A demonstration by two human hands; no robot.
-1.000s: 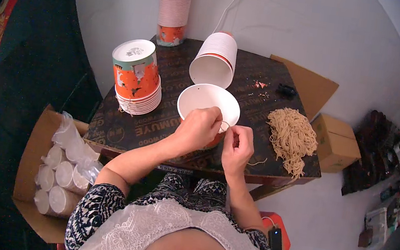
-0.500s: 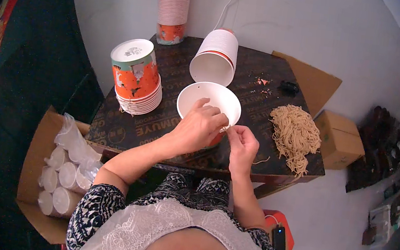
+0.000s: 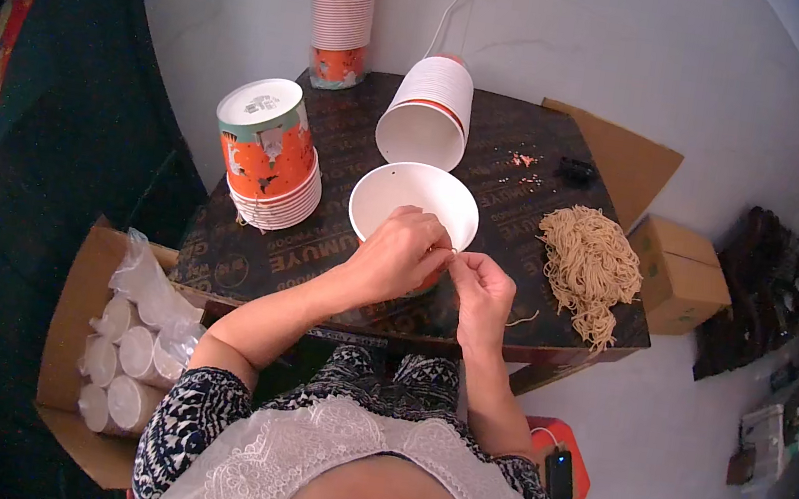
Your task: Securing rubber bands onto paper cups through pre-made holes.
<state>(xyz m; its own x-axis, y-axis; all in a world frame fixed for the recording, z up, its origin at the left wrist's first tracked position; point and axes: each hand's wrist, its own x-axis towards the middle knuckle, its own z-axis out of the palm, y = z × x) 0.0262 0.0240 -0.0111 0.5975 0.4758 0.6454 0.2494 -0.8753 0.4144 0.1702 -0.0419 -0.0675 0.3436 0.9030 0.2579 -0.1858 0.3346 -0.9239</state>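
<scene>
An upright white-lined paper bucket with an orange outside stands in front of me on the dark table. My left hand is at its near rim, fingers curled and pinched together. Close beside it, my right hand pinches a thin beige string at the rim's right side. The fingertips of both hands almost meet on this string, and most of it is hidden by them. A loose string end shows on the table to the right of my right wrist. Further right lies a tangled heap of beige string.
Upside-down nested buckets stand at left. A stack of buckets lies on its side behind, and a tall wrapped stack stands by the wall. Pink crumbs and a black object lie at right. Cartons flank the table.
My left hand's raised fingers have come down and curled in toward the right hand at the rim. My right hand has barely moved.
</scene>
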